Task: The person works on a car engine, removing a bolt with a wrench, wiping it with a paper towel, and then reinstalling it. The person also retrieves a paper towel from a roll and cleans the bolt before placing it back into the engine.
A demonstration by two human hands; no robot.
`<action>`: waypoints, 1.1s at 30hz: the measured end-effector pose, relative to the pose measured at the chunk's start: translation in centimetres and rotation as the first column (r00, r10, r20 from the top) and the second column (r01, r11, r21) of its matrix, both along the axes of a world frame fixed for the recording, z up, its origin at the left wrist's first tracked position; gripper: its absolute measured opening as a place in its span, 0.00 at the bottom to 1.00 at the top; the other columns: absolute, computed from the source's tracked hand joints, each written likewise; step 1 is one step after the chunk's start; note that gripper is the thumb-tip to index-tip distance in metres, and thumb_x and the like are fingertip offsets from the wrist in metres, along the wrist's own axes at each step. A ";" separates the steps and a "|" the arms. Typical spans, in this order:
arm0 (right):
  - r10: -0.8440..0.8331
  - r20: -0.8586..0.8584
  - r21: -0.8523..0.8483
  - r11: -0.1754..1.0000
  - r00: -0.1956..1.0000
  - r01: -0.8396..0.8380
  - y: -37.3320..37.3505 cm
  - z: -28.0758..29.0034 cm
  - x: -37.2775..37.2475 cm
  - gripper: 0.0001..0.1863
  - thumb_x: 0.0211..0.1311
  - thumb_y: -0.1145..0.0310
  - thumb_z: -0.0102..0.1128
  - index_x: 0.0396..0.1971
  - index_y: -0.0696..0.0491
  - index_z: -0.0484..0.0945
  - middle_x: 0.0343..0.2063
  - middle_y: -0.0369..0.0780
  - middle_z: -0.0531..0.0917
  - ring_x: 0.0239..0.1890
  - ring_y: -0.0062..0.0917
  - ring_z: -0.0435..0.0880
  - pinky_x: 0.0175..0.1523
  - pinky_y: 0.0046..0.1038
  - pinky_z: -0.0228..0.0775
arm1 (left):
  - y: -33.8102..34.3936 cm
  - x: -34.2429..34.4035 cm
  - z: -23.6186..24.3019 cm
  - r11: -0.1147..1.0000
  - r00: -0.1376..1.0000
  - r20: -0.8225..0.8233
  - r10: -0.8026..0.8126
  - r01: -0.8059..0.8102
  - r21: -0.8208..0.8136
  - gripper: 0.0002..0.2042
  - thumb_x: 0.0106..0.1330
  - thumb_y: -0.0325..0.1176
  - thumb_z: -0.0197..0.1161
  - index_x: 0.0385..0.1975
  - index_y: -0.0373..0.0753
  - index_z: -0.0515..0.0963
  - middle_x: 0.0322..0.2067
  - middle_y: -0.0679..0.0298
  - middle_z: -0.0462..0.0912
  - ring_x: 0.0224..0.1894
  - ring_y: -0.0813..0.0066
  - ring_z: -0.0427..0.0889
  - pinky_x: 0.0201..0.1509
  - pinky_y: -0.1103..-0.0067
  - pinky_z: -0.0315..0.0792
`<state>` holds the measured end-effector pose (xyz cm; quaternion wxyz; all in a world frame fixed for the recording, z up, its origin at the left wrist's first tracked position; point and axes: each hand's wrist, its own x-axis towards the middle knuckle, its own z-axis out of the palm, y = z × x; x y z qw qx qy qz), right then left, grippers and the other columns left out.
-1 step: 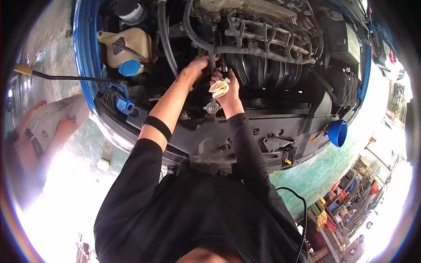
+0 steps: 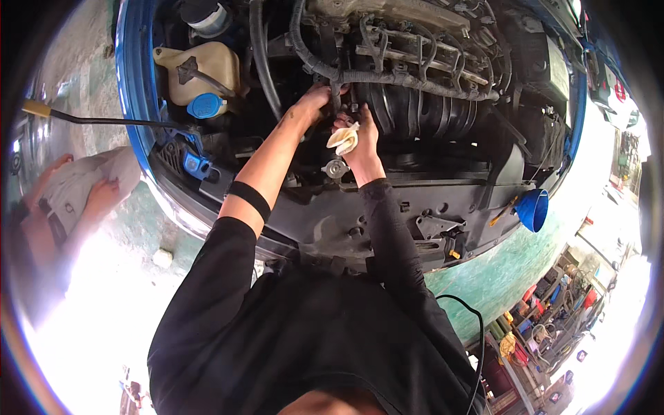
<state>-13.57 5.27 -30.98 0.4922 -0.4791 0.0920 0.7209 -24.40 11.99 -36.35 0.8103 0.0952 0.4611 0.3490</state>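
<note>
Both my arms reach into a car's engine bay. My left hand (image 2: 315, 102) is down beside a dark upright hose or pipe (image 2: 336, 97), its fingertips mostly hidden among the parts. Close to its right, my right hand (image 2: 363, 135) is closed, with a crumpled pale cloth (image 2: 344, 140) held against the palm side. A small dark fitting with a shiny end (image 2: 355, 108) shows just past the right fingers; whether they touch it I cannot tell. Below the hands sits a round metal radiator cap (image 2: 335, 169).
A ribbed black intake manifold (image 2: 422, 114) lies to the right. On the left are a cream reservoir (image 2: 200, 69) with a blue cap (image 2: 206, 106) and a hood prop rod (image 2: 117, 122). A blue funnel (image 2: 532, 210) hangs at the front right edge. Another person (image 2: 83, 194) stands at far left.
My right hand has turned slightly, and the cloth in it has shifted a little to the left and changed its folds. My left hand stays in place.
</note>
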 end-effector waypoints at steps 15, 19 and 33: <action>0.135 0.620 0.009 0.984 0.773 -0.179 -0.5 -0.7 -0.3 0.17 0.68 0.54 0.51 0.31 0.54 0.72 0.19 0.34 0.74 0.18 0.22 0.74 0.24 0.25 0.66 | -0.6 0.8 1.5 0.993 0.993 -0.041 0.109 -0.107 0.054 0.13 0.60 0.36 0.67 0.40 0.38 0.78 0.30 0.65 0.81 0.28 0.74 0.79 0.26 0.77 0.73; 0.127 0.542 0.101 0.972 0.831 -0.214 -0.3 -1.1 -0.1 0.16 0.69 0.55 0.48 0.32 0.54 0.71 0.21 0.33 0.73 0.21 0.21 0.70 0.28 0.24 0.64 | -0.2 0.7 0.4 0.999 0.995 -0.098 0.027 -0.023 0.040 0.12 0.59 0.33 0.68 0.40 0.37 0.79 0.32 0.65 0.81 0.30 0.73 0.79 0.29 0.77 0.75; -0.099 -0.196 0.009 0.995 0.976 0.103 0.1 -0.9 0.3 0.15 0.71 0.57 0.43 0.29 0.51 0.69 0.19 0.32 0.70 0.22 0.22 0.67 0.29 0.25 0.63 | 0.1 0.0 1.5 0.996 0.998 -0.018 -0.056 0.057 0.062 0.12 0.60 0.32 0.67 0.41 0.36 0.77 0.34 0.62 0.81 0.29 0.72 0.80 0.29 0.79 0.75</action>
